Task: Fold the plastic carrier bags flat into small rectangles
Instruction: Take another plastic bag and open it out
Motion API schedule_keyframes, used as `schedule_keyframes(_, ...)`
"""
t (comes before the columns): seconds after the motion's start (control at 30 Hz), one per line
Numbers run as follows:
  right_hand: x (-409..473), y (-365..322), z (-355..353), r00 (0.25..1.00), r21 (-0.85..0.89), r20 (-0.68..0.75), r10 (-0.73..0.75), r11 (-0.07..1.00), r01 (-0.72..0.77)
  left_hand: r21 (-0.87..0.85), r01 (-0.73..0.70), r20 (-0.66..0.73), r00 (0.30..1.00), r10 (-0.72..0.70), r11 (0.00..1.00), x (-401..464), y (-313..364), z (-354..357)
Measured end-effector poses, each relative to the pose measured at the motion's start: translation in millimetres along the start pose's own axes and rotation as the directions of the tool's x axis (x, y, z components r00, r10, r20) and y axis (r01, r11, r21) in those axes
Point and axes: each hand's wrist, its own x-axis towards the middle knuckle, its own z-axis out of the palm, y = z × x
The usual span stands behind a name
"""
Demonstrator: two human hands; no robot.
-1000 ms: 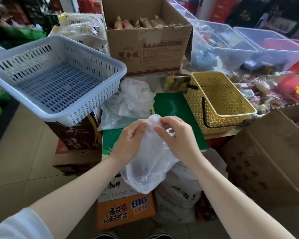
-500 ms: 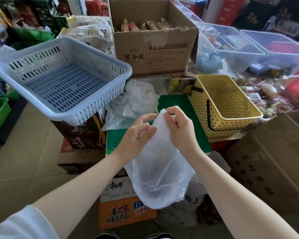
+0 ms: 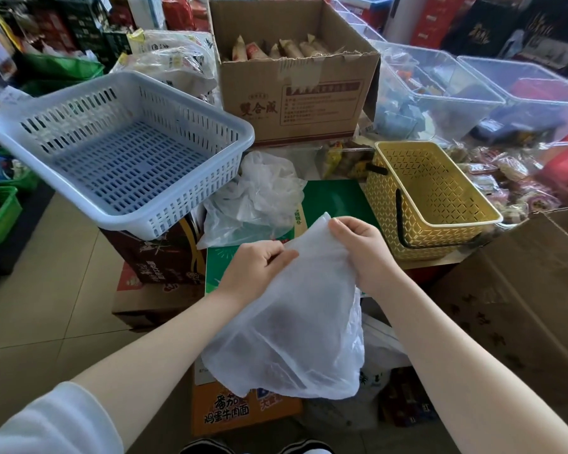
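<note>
**We are holding one thin bag up by its top edge**

Our left hand [image 3: 259,268] is pinching the left side of the translucent carrier bag [image 3: 295,326], with the fingers curled on the film. Our right hand [image 3: 363,250] is gripping the top right corner, fingers bent around the edge. The bag is hanging in the air between both hands, its long axis running down toward us, and its loose bottom is spreading wide over the orange noodle carton [image 3: 243,411].

Just behind the hands a green box top [image 3: 335,201] is serving as the work surface. On it, a crumpled pile of more bags [image 3: 256,198] is lying beside the pale blue basket [image 3: 122,152]. The yellow basket [image 3: 430,198] is standing to the right, and a brown cardboard box [image 3: 292,93] is sitting further back. We are standing on a tiled floor [image 3: 46,306] in a crowded shop.
</note>
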Motion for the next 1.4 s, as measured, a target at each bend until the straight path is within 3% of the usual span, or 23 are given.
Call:
schedule_keyframes(0.13,-3.6,-1.1,-5.9,0.944,-0.242,0.32,0.077,0.97,0.002,-0.001,0.077,-0.092,0.993,-0.076,0.997,-0.8,-5.8,-7.8)
schedule_keyframes(0.27,-2.7,7.0,-12.8,0.916,-0.65,0.346,0.201,0.756,0.079,-0.128,0.175,-0.098,0.977,-0.188,0.976,1.9,-1.0,-12.5)
schedule_keyframes(0.33,-3.8,14.3,-20.1,0.887,-0.581,0.401,0.228,0.812,0.054,-0.147,0.177,-0.122,0.973,-0.195,0.973,1.2,0.4,-14.1)
schedule_keyframes(0.4,-5.0,19.3,-26.8,0.875,-0.486,0.432,0.218,0.874,0.022,-0.091,0.181,-0.192,0.962,-0.195,0.979,-0.7,-6.1,-18.4)
schedule_keyframes(0.43,-3.8,20.2,-29.4,0.897,-0.526,0.404,0.177,0.847,0.07,-0.037,0.216,-0.218,0.951,-0.219,0.976,-1.9,-13.8,-21.5)
schedule_keyframes(0.53,4.6,25.6,-37.9,0.962,-0.746,0.27,0.026,0.637,0.193,0.207,0.463,-0.168,0.885,-0.435,0.862,-5.9,-44.6,-28.1)
schedule_keyframes(0.6,5.3,26.5,-40.7,0.969,-0.772,0.246,-0.024,0.6,0.211,0.35,0.522,-0.165,0.852,-0.497,0.778,-10.2,-51.5,-26.4)
schedule_keyframes(0.63,4.5,27.4,-41.0,0.966,-0.765,0.255,-0.048,0.601,0.231,0.396,0.445,-0.19,0.896,-0.402,0.804,-11.6,-48.3,-23.1)
schedule_keyframes(0.7,1.1,28.6,-35.5,0.95,-0.735,0.303,-0.081,0.615,0.287,0.431,0.095,-0.107,0.993,-0.053,0.897,-9.3,-26.5,-13.3)
schedule_keyframes(0.73,-1.2,28.6,-30.4,0.939,-0.713,0.334,-0.088,0.628,0.312,0.413,-0.082,0.005,0.996,0.088,0.907,-6.1,-12.9,-8.1)
schedule_keyframes(0.8,-6.4,23.4,-18.1,0.914,-0.658,0.386,-0.124,0.658,0.367,0.391,-0.295,0.256,0.945,0.205,0.872,2.6,3.4,4.1)
schedule_keyframes(0.87,-8.0,13.9,-12.2,0.896,-0.625,0.413,-0.162,0.665,0.408,0.369,-0.337,0.363,0.91,0.2,0.866,7.5,8.0,11.1)
schedule_keyframes(0.93,-7.1,4.6,-18.2,0.887,-0.687,0.443,-0.126,0.587,0.427,0.321,-0.345,0.304,0.92,0.249,0.882,7.2,-0.3,11.2)
schedule_keyframes(1.0,-6.5,-0.2,-35.0,0.884,-0.801,0.461,0.081,0.466,0.375,0.304,-0.331,0.209,0.938,0.277,0.893,3.4,-9.2,6.2)
schedule_keyframes(1.07,-10.0,1.4,-53.3,0.859,-0.869,0.423,0.287,0.398,0.294,0.24,-0.234,0.13,0.97,0.208,0.942,0.4,-16.7,-2.7)
schedule_keyframes(1.1,-11.6,4.2,-60.3,0.867,-0.873,0.397,0.302,0.414,0.256,0.221,-0.17,0.103,0.983,0.151,0.96,-1.0,-21.9,-8.4)
schedule_keyframes(1.17,-13.8,10.2,-69.5,0.926,-0.804,0.328,0.187,0.569,0.17,0.275,-0.08,0.131,0.99,0.045,0.958,-5.0,-34.3,-18.2)
schedule_keyframes(1.23,-15.2,12.7,-71.6,0.959,-0.649,0.273,0.079,0.751,0.124,0.338,0.006,0.278,0.955,-0.106,0.941,-10.8,-43.8,-20.9)
schedule_keyframes(1.27,-16.4,13.2,-69.2,0.96,-0.607,0.275,0.052,0.784,0.131,0.323,0.048,0.358,0.918,-0.169,0.945,-13.7,-41.3,-18.9)
schedule_keyframes(1.33,-19.0,16.1,-59.0,0.953,-0.618,0.303,0.021,0.765,0.179,0.18,0.15,0.467,0.857,-0.218,0.972,-13.7,-25.1,-9.4)
schedule_keyframes(1.4,-21.9,19.9,-44.9,0.938,-0.661,0.346,-0.003,0.709,0.246,-0.003,0.208,0.451,0.873,-0.184,0.978,-3.4,-2.3,2.1)
